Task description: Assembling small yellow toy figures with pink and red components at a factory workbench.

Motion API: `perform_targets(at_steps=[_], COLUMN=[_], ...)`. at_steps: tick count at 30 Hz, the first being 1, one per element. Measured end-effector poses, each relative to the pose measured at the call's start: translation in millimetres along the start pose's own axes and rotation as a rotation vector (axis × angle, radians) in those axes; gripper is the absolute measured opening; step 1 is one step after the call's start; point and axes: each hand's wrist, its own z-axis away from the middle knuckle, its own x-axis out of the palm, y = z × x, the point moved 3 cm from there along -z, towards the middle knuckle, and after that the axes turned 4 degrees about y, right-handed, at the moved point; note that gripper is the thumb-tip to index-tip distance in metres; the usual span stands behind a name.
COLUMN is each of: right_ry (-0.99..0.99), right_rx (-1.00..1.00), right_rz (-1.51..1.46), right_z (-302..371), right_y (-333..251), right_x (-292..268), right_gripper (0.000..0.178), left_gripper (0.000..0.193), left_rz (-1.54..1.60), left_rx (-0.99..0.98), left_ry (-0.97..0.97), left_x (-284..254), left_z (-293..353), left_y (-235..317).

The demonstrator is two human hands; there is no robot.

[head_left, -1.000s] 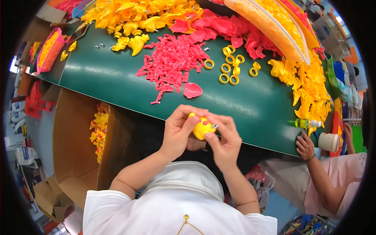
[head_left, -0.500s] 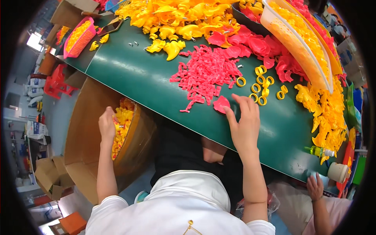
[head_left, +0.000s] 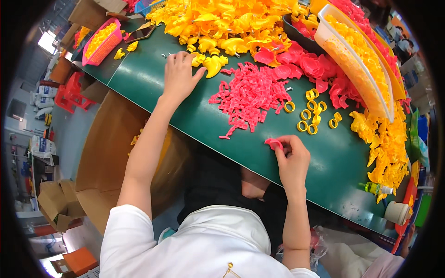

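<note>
My left hand [head_left: 180, 76] reaches over the green table at the near edge of a heap of curved yellow plastic pieces [head_left: 232, 23]. Its thumb is spread from the fingers and lies beside one yellow piece [head_left: 214, 66]; the fingertips partly cover others. Nothing shows in its grasp. Between thumb and fingers of my right hand [head_left: 294, 155] is a small curved pink plastic piece [head_left: 274, 143], just above the tabletop. A pile of small pink strip-like parts [head_left: 252, 95] lies between the hands. Several yellow rings [head_left: 313, 111] lie beyond the right hand.
Under the table's left edge stands a cardboard box [head_left: 104, 153] with yellow pieces in it. A pink basket [head_left: 101, 44] sits far left. At right are a white tub [head_left: 357, 65] of yellow parts, a small bottle [head_left: 375, 188] and a pale cup [head_left: 397, 212].
My left hand has moved from the box up to the yellow heap. My right hand has picked up the pink piece and drawn it slightly nearer. The other person's hand has left the table edge.
</note>
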Motion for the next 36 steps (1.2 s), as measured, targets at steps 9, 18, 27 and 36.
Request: perform_targets(at_steps=[9, 18, 27, 36], right_ry=[0.167, 0.225, 0.168, 0.162], right_rx=[0.248, 0.207, -0.007, -0.015], right_rz=[-0.428, -0.379, -0.046, -0.215], right_z=[37, 41, 32, 30], right_y=[36, 38, 32, 26], right_x=[-57, -64, -55, -56], right_gripper=[0.013, 0.013, 0.016, 0.016], left_gripper=[0.024, 0.034, 0.03, 0.019], left_rz=[0.573, 0.826, 0.581, 0.732], left_rx=[0.34, 0.545, 0.568, 0.537], left_ry=[0.016, -0.268, -0.2, -0.365], left_x=[-45, -44, -67, -60], left_z=[37, 124, 125, 115], left_y=[113, 219, 211, 212])
